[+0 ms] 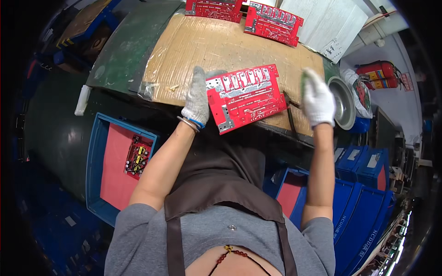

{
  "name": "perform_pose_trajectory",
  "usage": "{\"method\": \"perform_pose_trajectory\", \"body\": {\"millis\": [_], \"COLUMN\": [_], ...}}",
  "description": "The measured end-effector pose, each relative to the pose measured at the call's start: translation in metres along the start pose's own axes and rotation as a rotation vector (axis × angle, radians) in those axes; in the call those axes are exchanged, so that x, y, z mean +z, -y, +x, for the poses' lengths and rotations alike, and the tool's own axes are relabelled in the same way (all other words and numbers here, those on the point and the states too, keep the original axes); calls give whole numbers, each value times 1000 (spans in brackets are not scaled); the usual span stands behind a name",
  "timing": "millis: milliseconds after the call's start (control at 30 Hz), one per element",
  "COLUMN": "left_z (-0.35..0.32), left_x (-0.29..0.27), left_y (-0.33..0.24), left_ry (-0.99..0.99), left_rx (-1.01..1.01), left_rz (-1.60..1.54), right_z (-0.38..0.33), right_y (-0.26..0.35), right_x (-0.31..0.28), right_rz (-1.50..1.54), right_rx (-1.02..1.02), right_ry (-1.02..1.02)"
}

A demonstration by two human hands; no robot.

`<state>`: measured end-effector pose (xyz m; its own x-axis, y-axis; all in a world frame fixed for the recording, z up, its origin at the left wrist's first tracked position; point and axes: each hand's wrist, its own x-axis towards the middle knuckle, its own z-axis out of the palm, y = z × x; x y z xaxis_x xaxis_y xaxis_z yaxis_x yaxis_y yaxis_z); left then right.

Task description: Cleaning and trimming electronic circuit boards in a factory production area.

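Observation:
My left hand (197,97), in a greyish knitted glove, grips the left edge of a red circuit board (251,109), with some fingers hidden behind it. The board is tilted, its silvery solder side facing up. To its right, my right hand (318,101), in a white glove with green along the finger side, is apart from the board. Its fingers are stretched out and I see nothing held in them. A dark-handled hand tool (290,118), perhaps pliers, lies between the board and my right hand, partly hidden by the board.
Two more red boards (274,24) (214,10) lie at the far side of the cardboard-covered bench (184,50). A metal bowl (341,103) stands at the right. Below left, a blue bin (92,170) holds a populated board (137,156). Blue crates (359,207) stand lower right.

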<state>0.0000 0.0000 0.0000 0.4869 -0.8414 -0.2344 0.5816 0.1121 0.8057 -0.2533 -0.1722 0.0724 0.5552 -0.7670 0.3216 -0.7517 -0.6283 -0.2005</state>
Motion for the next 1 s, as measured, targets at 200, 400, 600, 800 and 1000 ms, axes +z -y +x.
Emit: {"method": "perform_pose_trajectory", "body": {"millis": [200, 400, 600, 800, 1000], "left_z": [-1, -11, -6, -1, -5], "left_x": [-6, -1, 2, -12, -18], "left_y": [-1, 3, 8, 12, 4], "left_ry": [-4, 63, 61, 91, 141], "left_rx": [-35, 1, 8, 83, 124], "left_rz": [-38, -65, -13, 81, 192], "right_z": [35, 42, 31, 33, 9], "right_y": [-94, -210, -233, -211, -148], "right_x": [-53, -18, -3, -52, -26], "right_rz": [-93, 42, 98, 100, -234], "right_rx": [459, 352, 405, 292, 478], "right_ry": [-8, 190, 264, 32, 14]}}
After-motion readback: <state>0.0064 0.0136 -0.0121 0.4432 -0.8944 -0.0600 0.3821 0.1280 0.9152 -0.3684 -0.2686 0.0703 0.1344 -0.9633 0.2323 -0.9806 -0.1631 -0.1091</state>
